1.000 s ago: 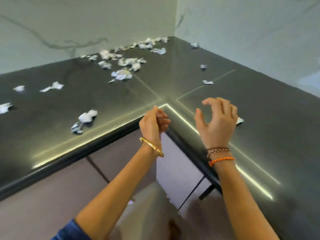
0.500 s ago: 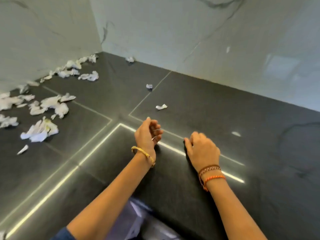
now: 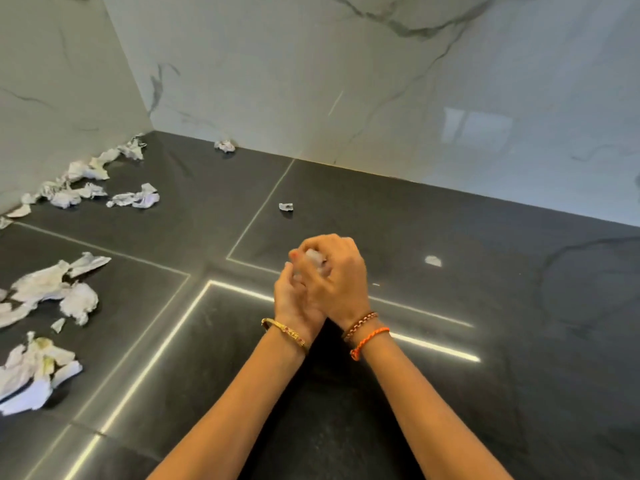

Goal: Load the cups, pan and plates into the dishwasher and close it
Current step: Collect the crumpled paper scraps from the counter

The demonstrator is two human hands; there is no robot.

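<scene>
No cup, pan, plate or dishwasher is in view. Both my hands meet over the dark stone countertop (image 3: 485, 341). My right hand (image 3: 341, 275), with brown and orange wristbands, curls its fingers over a small white paper scrap (image 3: 313, 257). My left hand (image 3: 289, 301), with a gold bangle, lies under and against the right hand, its thumb at the scrap. Most of the scrap is hidden between the fingers.
Many crumpled white paper pieces (image 3: 52, 296) litter the counter at the left and along the marble wall (image 3: 346, 81). Single scraps lie at the back corner (image 3: 224, 146), beyond my hands (image 3: 285, 206) and to the right (image 3: 433, 260).
My view has swung from the counter's front edge onto its top. My hands, apart before, have come together, and a scrap that lay beyond them is now held between them.
</scene>
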